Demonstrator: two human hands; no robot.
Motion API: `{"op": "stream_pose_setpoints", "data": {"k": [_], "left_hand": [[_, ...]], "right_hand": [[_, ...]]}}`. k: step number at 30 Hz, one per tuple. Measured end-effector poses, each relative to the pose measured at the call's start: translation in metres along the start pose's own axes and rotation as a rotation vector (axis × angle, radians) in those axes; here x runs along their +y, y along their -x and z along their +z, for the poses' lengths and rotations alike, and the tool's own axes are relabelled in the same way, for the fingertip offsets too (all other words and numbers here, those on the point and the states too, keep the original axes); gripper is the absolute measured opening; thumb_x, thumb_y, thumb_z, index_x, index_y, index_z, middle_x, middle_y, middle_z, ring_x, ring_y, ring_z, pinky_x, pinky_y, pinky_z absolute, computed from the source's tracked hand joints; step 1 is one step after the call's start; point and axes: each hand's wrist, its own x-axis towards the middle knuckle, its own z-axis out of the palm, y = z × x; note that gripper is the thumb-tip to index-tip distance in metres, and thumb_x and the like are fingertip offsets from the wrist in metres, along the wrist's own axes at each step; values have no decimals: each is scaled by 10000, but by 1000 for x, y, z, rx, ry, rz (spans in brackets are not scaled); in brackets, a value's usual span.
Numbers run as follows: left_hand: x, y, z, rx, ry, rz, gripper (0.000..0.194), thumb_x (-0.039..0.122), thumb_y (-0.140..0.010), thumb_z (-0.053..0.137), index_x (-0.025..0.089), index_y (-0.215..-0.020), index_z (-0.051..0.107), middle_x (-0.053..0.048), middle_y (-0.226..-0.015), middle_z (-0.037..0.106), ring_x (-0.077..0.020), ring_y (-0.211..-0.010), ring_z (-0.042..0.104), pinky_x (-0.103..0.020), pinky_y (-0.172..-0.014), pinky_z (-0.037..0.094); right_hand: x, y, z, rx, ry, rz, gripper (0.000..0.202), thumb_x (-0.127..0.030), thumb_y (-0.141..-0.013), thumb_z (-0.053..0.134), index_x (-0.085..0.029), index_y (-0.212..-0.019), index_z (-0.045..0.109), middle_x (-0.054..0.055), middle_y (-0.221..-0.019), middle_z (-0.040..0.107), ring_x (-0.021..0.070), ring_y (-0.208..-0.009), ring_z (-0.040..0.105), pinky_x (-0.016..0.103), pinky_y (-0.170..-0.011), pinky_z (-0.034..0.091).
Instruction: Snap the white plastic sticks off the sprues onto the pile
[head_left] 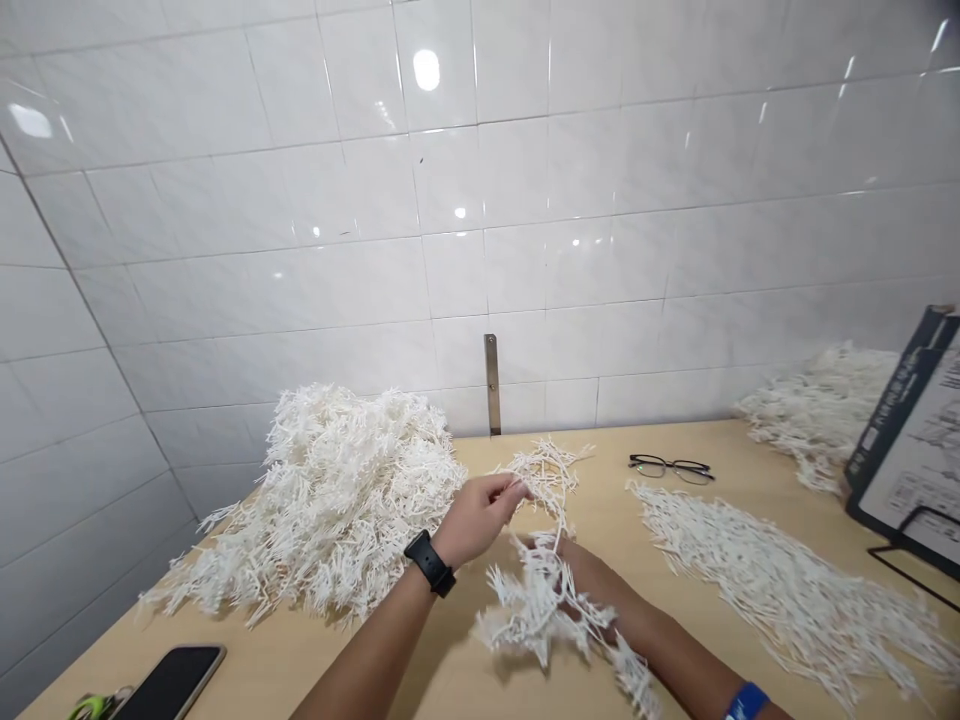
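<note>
Your left hand (478,515), below the watch (430,562), has thumb and fingers pressed together, pinching the near edge of a small clump (553,478) of white strands on the table (600,452). Your right hand (571,568) is just beside it, largely covered by a bunch (536,605) of strands that hangs over your wrist; you cannot tell from here how its fingers close. A big heap (352,490) stands to your left, near the phone (171,685). To your right lie a flat pile (780,580) and glasses (671,468).
</note>
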Motion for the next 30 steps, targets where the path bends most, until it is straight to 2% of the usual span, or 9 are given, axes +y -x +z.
{"op": "stream_pose_setpoints", "data": {"k": [2,5,10,16,20,23,25,28,30], "left_hand": [[-32,1,9,32,-124,-51,401,447,-918,437,154,-799,682,12,-610,509,-121,-595,459,-242,-580,356],[-67,12,16,77,-268,-166,347,433,-896,468,196,-1062,659,-14,-741,614,-174,-699,565,-276,-654,411],[-84,27,24,124,-428,-117,324,327,-906,455,202,-1167,603,-64,-951,662,-219,-888,627,-339,-809,479],[-84,30,37,151,-378,22,291,219,-927,405,215,-1161,577,-86,-1264,569,-204,-1088,597,-348,-912,517],[-69,39,43,201,-440,73,301,189,-920,414,214,-1173,575,-94,-1456,415,-251,-1278,480,-419,-998,483],[-48,53,54,177,-478,157,249,186,-918,421,209,-1052,630,-101,-1357,514,-258,-1250,489,-456,-1029,445],[-34,63,65,154,-454,153,231,209,-926,425,219,-988,647,-94,-1234,593,-244,-1176,528,-447,-1013,447],[-24,75,85,43,-392,118,217,271,-886,531,249,-1080,624,-75,-1223,603,-244,-1156,528,-440,-1031,426],[-25,77,95,-30,-347,109,430,303,-807,644,247,-1222,549,-81,-1279,573,-262,-1197,496,-442,-1059,403]], "right_hand": [[7,-3,-6,-34,82,-4,358,-385,-899,497,-202,-1134,696,125,-1285,622,290,-1211,558,449,-1038,433],[16,-3,-12,-54,144,44,385,-336,-944,401,-213,-1170,687,106,-1353,579,270,-1288,497,464,-1098,373],[19,-2,-17,-50,106,83,383,-306,-941,377,-215,-1097,714,76,-1311,616,254,-1250,531,464,-1100,381],[10,0,-29,-60,-3,147,332,-379,-922,449,-206,-957,730,89,-1260,643,267,-1195,558,439,-1054,411],[9,3,-44,-82,-83,187,286,-392,-882,525,-185,-823,712,97,-1121,687,252,-1049,611,387,-946,460],[8,7,-54,-118,-169,255,227,-366,-820,600,-164,-800,701,67,-886,689,202,-846,616,317,-787,477],[5,10,-55,-212,-265,299,186,-327,-773,635,-154,-801,699,32,-777,654,161,-746,579,270,-695,450],[-2,12,-49,-352,-365,322,139,-235,-698,656,-153,-807,687,-21,-668,580,109,-638,493,219,-591,377],[-5,12,-43,-376,-351,284,119,-192,-667,649,-156,-780,666,-39,-649,543,100,-627,455,210,-576,348]]}}
